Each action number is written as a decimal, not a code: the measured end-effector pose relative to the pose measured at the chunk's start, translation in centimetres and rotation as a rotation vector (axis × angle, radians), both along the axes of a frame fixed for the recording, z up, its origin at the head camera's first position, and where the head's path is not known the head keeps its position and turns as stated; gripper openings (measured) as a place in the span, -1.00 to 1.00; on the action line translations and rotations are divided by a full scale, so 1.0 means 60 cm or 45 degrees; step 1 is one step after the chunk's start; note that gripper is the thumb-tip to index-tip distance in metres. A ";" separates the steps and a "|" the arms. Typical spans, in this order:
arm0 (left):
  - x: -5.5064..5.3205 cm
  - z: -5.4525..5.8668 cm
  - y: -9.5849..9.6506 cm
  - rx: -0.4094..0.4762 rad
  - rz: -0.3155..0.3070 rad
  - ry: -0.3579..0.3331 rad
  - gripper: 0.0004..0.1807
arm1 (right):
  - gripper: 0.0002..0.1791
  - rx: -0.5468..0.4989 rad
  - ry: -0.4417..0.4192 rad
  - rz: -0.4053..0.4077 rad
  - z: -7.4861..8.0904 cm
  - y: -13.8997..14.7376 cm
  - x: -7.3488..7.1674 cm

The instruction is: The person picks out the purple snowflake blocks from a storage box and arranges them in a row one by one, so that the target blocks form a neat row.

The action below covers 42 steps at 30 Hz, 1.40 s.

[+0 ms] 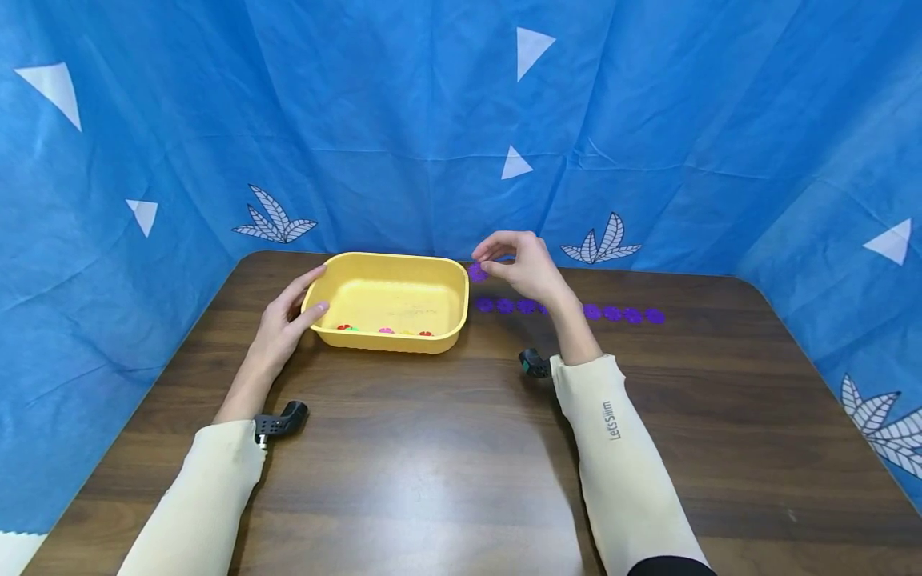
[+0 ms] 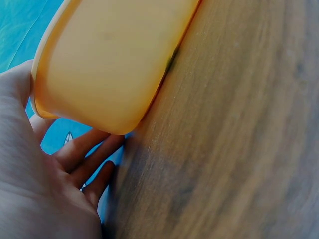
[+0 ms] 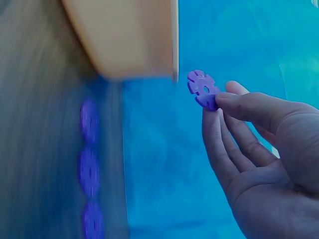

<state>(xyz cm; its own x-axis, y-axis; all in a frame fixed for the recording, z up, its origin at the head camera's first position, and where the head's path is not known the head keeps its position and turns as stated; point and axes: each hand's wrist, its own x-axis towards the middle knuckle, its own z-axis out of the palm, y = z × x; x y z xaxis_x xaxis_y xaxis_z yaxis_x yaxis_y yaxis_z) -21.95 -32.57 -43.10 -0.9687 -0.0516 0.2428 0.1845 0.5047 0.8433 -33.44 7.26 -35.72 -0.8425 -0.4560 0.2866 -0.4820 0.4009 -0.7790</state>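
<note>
My left hand [image 1: 282, 324] grips the left end of a yellow plastic tub [image 1: 389, 342], thumb over the rim and fingers along the outer wall. In the left wrist view the tub [image 2: 114, 64] stands tilted across the picture, the fingers [image 2: 79, 149] under its end. My right hand [image 1: 529, 268] pinches a purple notched disc [image 3: 202, 89] between thumb and fingertips, just off the tub's right rim. A row of several purple discs [image 1: 612, 313] lies on the table behind and beside the right forearm, part of it hidden by that wrist.
Inside the tub, small red [image 1: 426, 334], pink [image 1: 386, 330] and green pieces show along the near wall. The brown wooden table [image 1: 403, 448] carries everything. A blue patterned cloth [image 1: 374, 96] hangs around its back and sides.
</note>
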 end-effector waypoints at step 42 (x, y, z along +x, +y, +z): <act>0.006 -0.002 -0.015 0.020 -0.001 0.034 -0.36 | -0.81 0.237 -0.068 -0.358 -0.041 0.272 0.007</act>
